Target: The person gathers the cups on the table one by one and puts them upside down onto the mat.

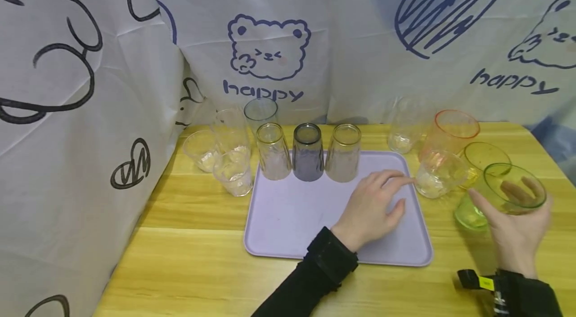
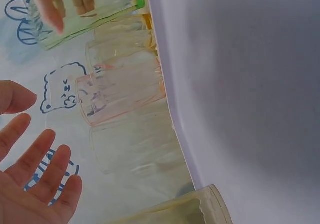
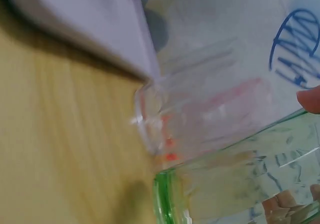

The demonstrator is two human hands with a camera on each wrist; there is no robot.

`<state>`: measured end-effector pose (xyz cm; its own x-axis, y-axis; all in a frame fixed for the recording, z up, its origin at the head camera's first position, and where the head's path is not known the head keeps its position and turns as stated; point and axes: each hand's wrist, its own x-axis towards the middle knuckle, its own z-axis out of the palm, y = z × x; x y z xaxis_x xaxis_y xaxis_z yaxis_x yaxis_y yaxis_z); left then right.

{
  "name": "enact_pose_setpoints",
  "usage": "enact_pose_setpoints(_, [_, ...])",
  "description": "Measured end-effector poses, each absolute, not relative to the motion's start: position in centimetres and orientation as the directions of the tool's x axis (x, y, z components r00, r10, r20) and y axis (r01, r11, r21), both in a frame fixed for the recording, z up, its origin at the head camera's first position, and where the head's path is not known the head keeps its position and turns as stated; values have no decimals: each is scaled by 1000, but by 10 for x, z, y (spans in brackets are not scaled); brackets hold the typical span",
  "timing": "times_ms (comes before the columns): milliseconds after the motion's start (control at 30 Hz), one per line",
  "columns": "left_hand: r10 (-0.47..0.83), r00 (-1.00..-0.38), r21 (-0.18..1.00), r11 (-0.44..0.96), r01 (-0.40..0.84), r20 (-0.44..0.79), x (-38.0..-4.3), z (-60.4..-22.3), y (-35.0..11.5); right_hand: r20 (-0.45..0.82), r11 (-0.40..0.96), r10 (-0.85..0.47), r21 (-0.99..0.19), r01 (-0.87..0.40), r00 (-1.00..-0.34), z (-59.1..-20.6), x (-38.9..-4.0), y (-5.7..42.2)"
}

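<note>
My right hand (image 1: pixel 517 239) grips a green glass (image 1: pixel 470 215) around its side, to the right of the lavender tray (image 1: pixel 292 222). The glass is upright with its rim up; whether its base touches the table I cannot tell. In the right wrist view the green glass (image 3: pixel 220 184) shows its thick base. My left hand (image 1: pixel 371 207) is over the tray's right half, holding nothing; its fingers (image 2: pixel 37 171) are spread and relaxed in the left wrist view. Along the tray's back edge stand two brownish glasses (image 1: pixel 273 157) (image 1: pixel 343 157) and a dark grey glass (image 1: pixel 308 157), all upside down.
Right of the tray stand a short clear glass (image 1: pixel 434 179), a tall clear glass (image 1: pixel 402 132), a red-rimmed glass (image 1: pixel 445 139) and a yellow glass (image 1: pixel 486 157). Several clear glasses (image 1: pixel 234 177) and a blue-rimmed glass (image 1: pixel 261 114) are at the left. A printed cloth (image 1: pixel 351 67) hangs behind.
</note>
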<state>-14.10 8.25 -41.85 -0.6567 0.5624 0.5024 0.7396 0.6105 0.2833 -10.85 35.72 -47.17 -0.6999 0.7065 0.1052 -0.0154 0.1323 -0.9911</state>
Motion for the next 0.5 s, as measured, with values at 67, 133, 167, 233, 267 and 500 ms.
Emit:
enact_pose_setpoints(67, [546, -660, 309, 600, 738, 516, -141, -418, 79, 122, 159, 675, -987, -18, -727, -468, -107, 353])
enact_pose_setpoints(133, [525, -663, 340, 584, 737, 534, -142, -417, 76, 112, 109, 651, -993, -53, -751, -450, -103, 339])
enact_pose_setpoints(167, [515, -664, 363, 570, 737, 542, -142, -417, 74, 111, 84, 636, -994, -74, -763, -441, -100, 331])
enact_pose_setpoints(233, [491, -668, 407, 540, 737, 559, -143, -416, 71, 92, 22, 619, -995, -100, -780, -417, -94, 312])
enact_pose_setpoints(267, [479, -669, 424, 526, 737, 569, -144, -416, 69, 84, -10, 609, -994, -113, -789, -406, -92, 303])
enact_pose_setpoints(500, [386, -691, 523, 458, 719, 611, -148, -414, 53, 166, -268, 443, -913, -307, -881, -390, -95, 271])
